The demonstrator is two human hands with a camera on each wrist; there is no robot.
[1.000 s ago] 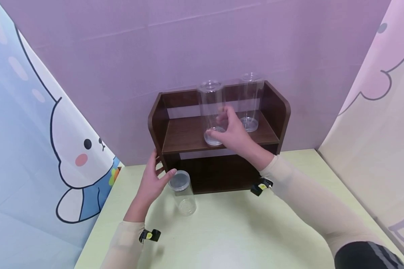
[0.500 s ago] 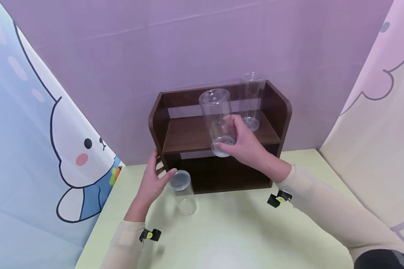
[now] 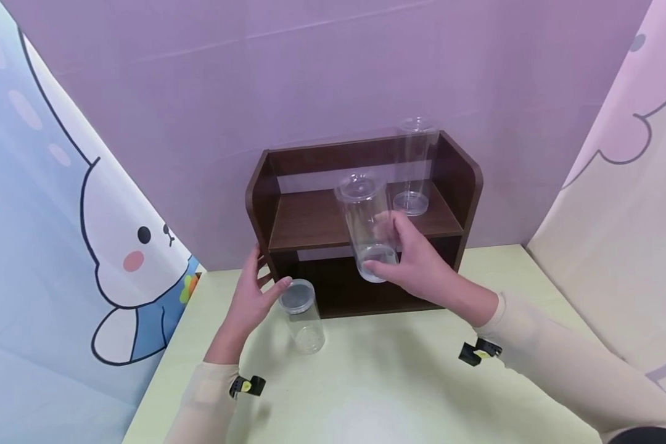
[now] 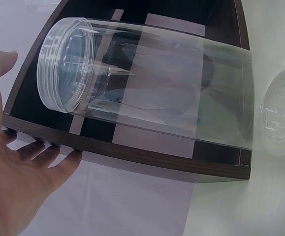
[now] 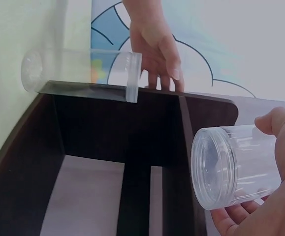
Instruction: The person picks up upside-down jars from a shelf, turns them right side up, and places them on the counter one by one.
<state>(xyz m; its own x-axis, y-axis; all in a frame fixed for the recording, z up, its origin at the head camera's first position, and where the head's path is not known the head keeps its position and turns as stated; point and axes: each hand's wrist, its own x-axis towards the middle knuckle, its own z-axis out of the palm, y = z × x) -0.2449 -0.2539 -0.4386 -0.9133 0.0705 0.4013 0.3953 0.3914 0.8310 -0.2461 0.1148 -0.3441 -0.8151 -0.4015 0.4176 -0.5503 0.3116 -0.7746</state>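
Observation:
My right hand (image 3: 419, 262) grips a clear lidded jar (image 3: 363, 216) near its lower end, thumb on the near side. The jar tilts in front of the upper board of a dark brown two-tier shelf (image 3: 305, 219). In the right wrist view its ridged screw lid (image 5: 212, 169) sticks out beyond my fingers. My left hand (image 3: 251, 299) has its fingertips against the shelf's left side panel (image 4: 132, 150), thumb spread towards the lid of a second clear jar (image 3: 304, 327). That jar stands upright on the table at the shelf's front left corner.
A third clear jar (image 3: 412, 163) stands at the right of the upper board. The lower tier (image 3: 355, 290) is dark inside. Behind the pale green table (image 3: 377, 376) hangs a purple cloth (image 3: 333, 74); a rabbit-print cloth (image 3: 116, 246) hangs at the left.
My right hand has drawn its jar off the upper board, towards me, down and slightly right, and the jar has tipped. My left hand and the other two jars stay put.

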